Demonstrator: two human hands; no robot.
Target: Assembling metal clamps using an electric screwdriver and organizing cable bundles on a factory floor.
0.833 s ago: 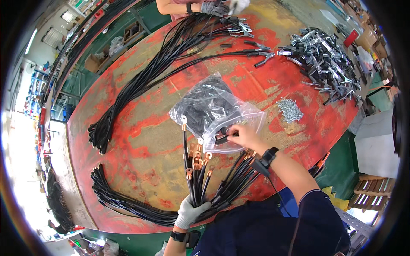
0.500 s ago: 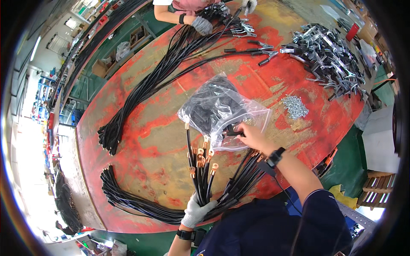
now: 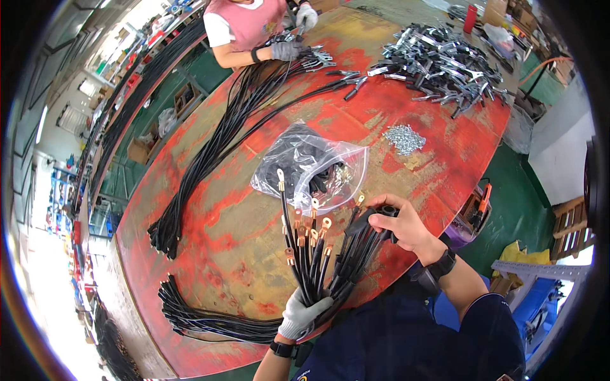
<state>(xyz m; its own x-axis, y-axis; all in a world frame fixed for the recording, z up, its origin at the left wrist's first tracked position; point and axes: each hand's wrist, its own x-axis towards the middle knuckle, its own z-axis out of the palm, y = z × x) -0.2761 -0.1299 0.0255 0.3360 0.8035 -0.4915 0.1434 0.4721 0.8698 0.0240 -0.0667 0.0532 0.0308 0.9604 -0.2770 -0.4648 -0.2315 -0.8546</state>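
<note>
My left hand [image 3: 302, 315], in a pale work glove, is closed around a bunch of black cables [image 3: 311, 274]. Their ends stand up and fan out, tipped with copper ring lugs [image 3: 326, 223]. To the right, my bare right hand [image 3: 410, 223] is closed on some short black sleeves [image 3: 361, 223], the fingers curled round them. It is above more black cables [image 3: 356, 260] that lie beside the held bunch. Just beyond the lugs lies an open clear plastic bag [image 3: 356, 166] with many black sleeves inside.
A small heap of metal screws [image 3: 405, 140] lies past the bag, and a large pile of clamps [image 3: 445, 66] at the back right. A long cable bundle [image 3: 197, 171] runs along the left. Across the table a co-worker's gloved hands [image 3: 287, 51] handle cables and clamps.
My right hand has come out of the bag with black sleeves and moved right and nearer, over the cables. My left hand still grips its bunch. The whole view has shifted.
</note>
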